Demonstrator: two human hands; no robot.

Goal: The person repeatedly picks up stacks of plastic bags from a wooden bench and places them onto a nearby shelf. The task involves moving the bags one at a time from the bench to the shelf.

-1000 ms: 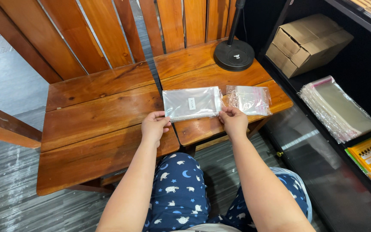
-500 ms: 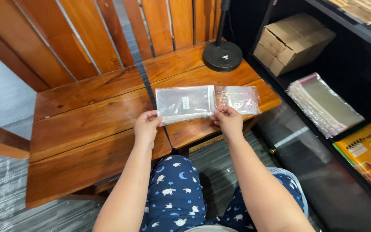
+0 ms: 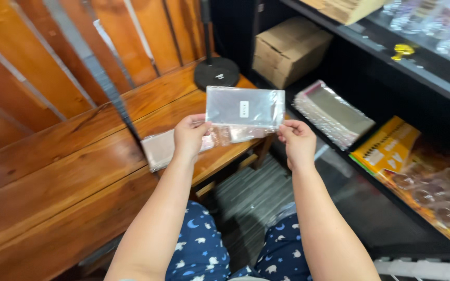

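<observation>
Holding a clear plastic bag (image 3: 245, 107) up at the upper middle of the frame, the left hand (image 3: 192, 135) pinches its lower left corner and the right hand (image 3: 298, 139) pinches its lower right corner, above the wooden bench (image 3: 63, 177).

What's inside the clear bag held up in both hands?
The clear bag shows a pale flat insert with a small white label; both hands pinch its lower corners. What the insert itself covers isn't visible.
</observation>
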